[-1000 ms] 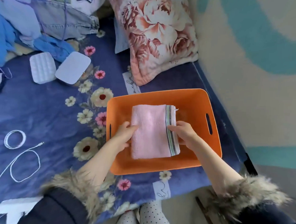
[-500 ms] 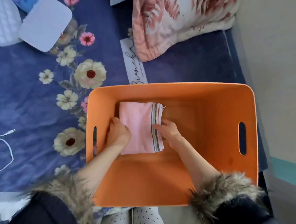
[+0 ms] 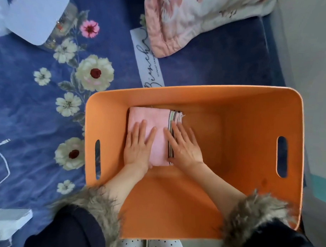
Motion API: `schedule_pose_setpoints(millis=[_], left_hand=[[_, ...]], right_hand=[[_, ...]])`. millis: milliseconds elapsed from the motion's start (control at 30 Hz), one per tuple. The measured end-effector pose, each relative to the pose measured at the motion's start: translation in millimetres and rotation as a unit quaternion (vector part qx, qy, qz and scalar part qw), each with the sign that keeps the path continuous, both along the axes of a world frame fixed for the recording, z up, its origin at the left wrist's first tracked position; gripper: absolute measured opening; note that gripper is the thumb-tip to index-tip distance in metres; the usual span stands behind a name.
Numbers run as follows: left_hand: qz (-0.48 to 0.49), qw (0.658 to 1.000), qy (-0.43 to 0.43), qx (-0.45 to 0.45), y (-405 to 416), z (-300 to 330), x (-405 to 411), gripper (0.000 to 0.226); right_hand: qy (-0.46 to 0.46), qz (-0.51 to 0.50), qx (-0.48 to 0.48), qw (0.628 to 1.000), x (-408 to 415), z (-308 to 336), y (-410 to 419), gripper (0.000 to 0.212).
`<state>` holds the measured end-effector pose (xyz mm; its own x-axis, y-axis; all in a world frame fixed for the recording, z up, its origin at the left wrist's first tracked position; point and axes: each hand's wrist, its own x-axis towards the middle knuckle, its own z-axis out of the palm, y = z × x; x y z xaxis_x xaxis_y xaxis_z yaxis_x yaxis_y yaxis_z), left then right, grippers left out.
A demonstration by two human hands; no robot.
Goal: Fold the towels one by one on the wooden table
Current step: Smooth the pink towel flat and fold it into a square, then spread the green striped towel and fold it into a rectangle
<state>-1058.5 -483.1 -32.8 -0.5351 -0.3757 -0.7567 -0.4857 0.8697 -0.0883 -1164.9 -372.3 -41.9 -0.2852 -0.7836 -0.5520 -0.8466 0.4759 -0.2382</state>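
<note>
Currently the folded pink towel point(image 3: 154, 136) lies in the orange bin's point(image 3: 196, 95) far-left corner, long axis pointing away, left hand point(image 3: 138, 144) and right hand point(image 3: 183, 145) pressing flat, fingers straight, equally near.

The left hand point(image 3: 139, 144) and right hand point(image 3: 183, 145) lie flat on the pink towel point(image 3: 155, 119), hiding its near half. The pillow point(image 3: 195, 19) and a white lid point(image 3: 36, 15) run off the top edge, a white cable point(image 3: 1, 165) off the left. The fur cuffs point(image 3: 93, 204) are blurred. A pale flat thing point(image 3: 5, 221) at the bottom left corner, perhaps paper, is too smeared to tell
</note>
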Motion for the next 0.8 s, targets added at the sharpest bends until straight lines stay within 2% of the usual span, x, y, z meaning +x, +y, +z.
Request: schedule_pose_setpoints(millis=[67,267,400,500,633,800], left_hand=[[0.007,1.0,0.01,-0.01,-4,-4,4,0.124],[0.009,0.999,0.026,-0.022,-15,-6,4,0.12],[0.019,0.999,-0.002,0.033,-18,2,-1,0.119],[0.046,0.996,-0.001,0.079,-24,17,-5,0.103],[0.05,0.989,0.062,0.125,-18,57,-3,0.073],[0.048,0.969,0.189,0.154,10,130,0,0.065]], right_hand=[[-0.026,0.011,0.049,0.998,-7,-6,-7,0.106],[-0.009,0.042,0.056,0.998,-20,-9,-22,0.103],[-0.019,0.024,0.055,0.998,-15,-1,-17,0.096],[-0.029,-0.041,0.035,0.998,-7,19,-7,0.085],[-0.034,-0.112,0.015,0.993,4,65,18,0.073],[0.022,-0.189,-0.057,0.98,11,153,57,0.064]])
